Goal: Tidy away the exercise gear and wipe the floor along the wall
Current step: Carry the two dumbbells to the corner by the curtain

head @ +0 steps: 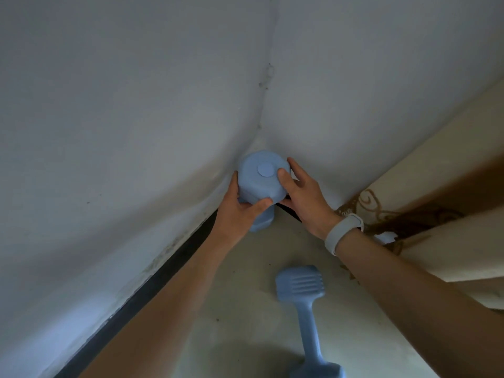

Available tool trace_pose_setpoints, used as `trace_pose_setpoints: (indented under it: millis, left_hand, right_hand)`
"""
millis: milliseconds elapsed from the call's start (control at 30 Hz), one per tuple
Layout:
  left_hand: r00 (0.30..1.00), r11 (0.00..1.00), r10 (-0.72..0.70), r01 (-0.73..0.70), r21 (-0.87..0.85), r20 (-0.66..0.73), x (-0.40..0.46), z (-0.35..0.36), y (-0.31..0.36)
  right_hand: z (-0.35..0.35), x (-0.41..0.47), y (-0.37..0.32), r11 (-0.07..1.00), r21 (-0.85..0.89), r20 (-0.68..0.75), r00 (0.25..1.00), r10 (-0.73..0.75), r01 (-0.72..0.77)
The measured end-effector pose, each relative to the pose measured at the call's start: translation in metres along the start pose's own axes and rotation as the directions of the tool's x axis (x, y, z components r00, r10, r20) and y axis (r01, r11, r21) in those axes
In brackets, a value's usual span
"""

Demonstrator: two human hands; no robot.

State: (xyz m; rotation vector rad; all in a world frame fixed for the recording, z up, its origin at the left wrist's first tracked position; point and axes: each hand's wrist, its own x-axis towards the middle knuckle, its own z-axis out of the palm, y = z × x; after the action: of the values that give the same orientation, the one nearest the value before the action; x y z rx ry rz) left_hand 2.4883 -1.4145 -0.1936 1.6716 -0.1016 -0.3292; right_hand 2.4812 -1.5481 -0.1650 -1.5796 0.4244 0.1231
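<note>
A light blue dumbbell [263, 177] stands upright on its end in the corner where two white walls meet. My left hand [237, 211] grips its upper head from the left and below, thumb on the front. My right hand [302, 195] holds the same head from the right, thumb on its top face; a pale wristband sits on that wrist. A second light blue dumbbell [306, 309] lies flat on the pale floor [240, 309] nearer to me, between my forearms.
A black skirting strip [152, 282] runs along the foot of the left wall. A cream curtain with brown scroll pattern [425, 214] hangs at the right, reaching the floor. Small dark specks dot the floor.
</note>
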Motion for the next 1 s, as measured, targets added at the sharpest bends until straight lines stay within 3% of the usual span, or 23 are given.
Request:
trace_pose_setpoints:
  millis: [133,200,267,333,400,500,733,1000]
  left_hand:
    - [0.999,0.998,0.005,-0.002,0.066,-0.052,-0.024,0.001,-0.017]
    - [0.980,0.964,-0.194,0.200,0.175,-0.051,-0.043,0.011,-0.048]
    - [0.885,0.851,-0.465,0.453,0.266,-0.020,-0.061,0.025,-0.078]
    - [0.788,0.771,-0.613,0.584,0.256,0.048,-0.073,0.038,-0.090]
    - [0.715,0.726,-0.687,0.666,0.171,0.134,-0.080,0.052,-0.087]
    - [0.604,0.641,-0.741,0.767,0.040,0.295,-0.086,0.068,-0.078]
    - [0.710,0.653,-0.676,0.701,-0.286,0.198,-0.116,0.049,-0.073]
    - [0.940,0.913,-0.326,0.340,-0.226,0.099,-0.102,0.028,-0.029]
  right_hand:
    - [-0.004,-0.034,0.036,0.989,-0.151,-0.054,0.999,0.001,-0.009]
    - [-0.014,-0.048,0.079,0.871,-0.469,-0.144,0.986,0.090,-0.148]
    - [-0.030,-0.057,0.115,0.661,-0.642,-0.266,0.922,0.282,-0.387]
    - [-0.041,-0.060,0.126,0.595,-0.552,-0.300,0.805,0.512,-0.584]
    - [-0.045,-0.061,0.123,0.657,-0.340,-0.195,0.734,0.650,-0.672]
    - [-0.042,-0.062,0.117,0.702,-0.262,-0.143,0.746,0.650,-0.662]
    - [-0.017,-0.078,0.113,0.785,-0.242,-0.126,0.820,0.558,-0.571]
    - [-0.028,-0.091,0.055,0.950,-0.215,-0.115,0.972,0.206,-0.227]
